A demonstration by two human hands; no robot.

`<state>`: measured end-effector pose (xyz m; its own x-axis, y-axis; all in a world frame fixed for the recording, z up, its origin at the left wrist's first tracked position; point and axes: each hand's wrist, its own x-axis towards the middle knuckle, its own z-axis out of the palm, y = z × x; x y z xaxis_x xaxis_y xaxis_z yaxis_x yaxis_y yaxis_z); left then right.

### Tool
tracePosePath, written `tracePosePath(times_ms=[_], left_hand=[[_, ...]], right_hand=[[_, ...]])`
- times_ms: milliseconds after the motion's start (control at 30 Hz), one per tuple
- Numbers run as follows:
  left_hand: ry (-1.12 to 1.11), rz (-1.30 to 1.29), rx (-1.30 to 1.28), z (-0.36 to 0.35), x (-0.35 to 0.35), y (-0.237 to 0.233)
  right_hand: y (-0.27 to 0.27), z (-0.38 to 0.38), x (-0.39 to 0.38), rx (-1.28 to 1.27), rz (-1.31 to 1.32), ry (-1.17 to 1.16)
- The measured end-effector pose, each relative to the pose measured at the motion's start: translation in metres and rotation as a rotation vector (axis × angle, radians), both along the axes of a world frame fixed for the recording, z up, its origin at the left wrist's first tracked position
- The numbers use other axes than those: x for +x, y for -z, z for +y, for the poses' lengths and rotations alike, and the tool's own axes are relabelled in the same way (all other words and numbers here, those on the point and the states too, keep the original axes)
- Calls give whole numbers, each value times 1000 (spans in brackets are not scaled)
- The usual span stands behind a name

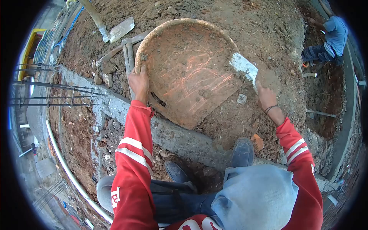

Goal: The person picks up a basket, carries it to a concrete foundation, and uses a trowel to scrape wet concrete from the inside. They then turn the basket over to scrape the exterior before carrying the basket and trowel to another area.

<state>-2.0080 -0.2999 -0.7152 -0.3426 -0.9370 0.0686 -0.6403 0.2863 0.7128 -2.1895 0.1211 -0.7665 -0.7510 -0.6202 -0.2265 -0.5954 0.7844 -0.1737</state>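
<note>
A wide, round, shallow pan [180, 73] with a raised rim, one straight edge and a slot in its side rests on the soil in front of me. Dirt coats it, and orange scratches show through. My left hand [138, 82] is closed around the pan's left rim. In my right hand [266, 97] is the handle of a trowel [245, 68]; its blade is caked with pale grey mortar and overlaps the pan's right rim. A small clear piece [242, 99] lies on the ground left of my right hand.
A shovel [122, 29] and a pick-like tool [128, 63] lie beyond the pan. A concrete strip [176, 140] crosses near my shoes. Rebar [57, 86] juts in from the left, above a white pipe [73, 178]. Another person [333, 36] works in a trench at right.
</note>
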Motion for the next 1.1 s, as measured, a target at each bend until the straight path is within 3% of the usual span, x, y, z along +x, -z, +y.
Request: tracePosePath(times_ms=[233,467,567,633,767,833,900,933,967,1000,1033,1067,1100], left_hand=[[-5,-51,-72,5,-3,-3],[-59,-76,-45,13,-13,-12],[-81,-100,-75,26,-15,-11],[-121,-127,-127,35,-18,-15],[-67,1,-89,14,-6,-9],[-41,-1,10,3,-3,-3],[-57,19,-19,9,-2,-9],[-71,-8,-11,10,-3,-10],[-84,-36,-4,12,-3,-10],[-93,-22,-1,13,-4,-10],[-95,-59,-23,13,-4,-9],[-92,-100,-48,12,-3,-9],[-91,-98,-54,9,-2,-2]], right_hand=[[9,-34,76,-85,-188,221],[20,-60,162,-214,-476,266],[32,-81,197,-355,-669,126],[59,-102,232,-787,-601,-36],[28,-103,207,-870,-813,-149],[-13,-89,174,-718,-1862,316],[-53,-85,146,-795,-1688,293],[-68,-86,132,-908,-1521,258],[-80,-85,110,-865,-1349,188],[-49,-85,89,-806,-738,99],[-93,-100,74,-828,-460,18],[-124,-117,52,-843,-449,-30],[-122,-137,28,-839,-378,-11]])
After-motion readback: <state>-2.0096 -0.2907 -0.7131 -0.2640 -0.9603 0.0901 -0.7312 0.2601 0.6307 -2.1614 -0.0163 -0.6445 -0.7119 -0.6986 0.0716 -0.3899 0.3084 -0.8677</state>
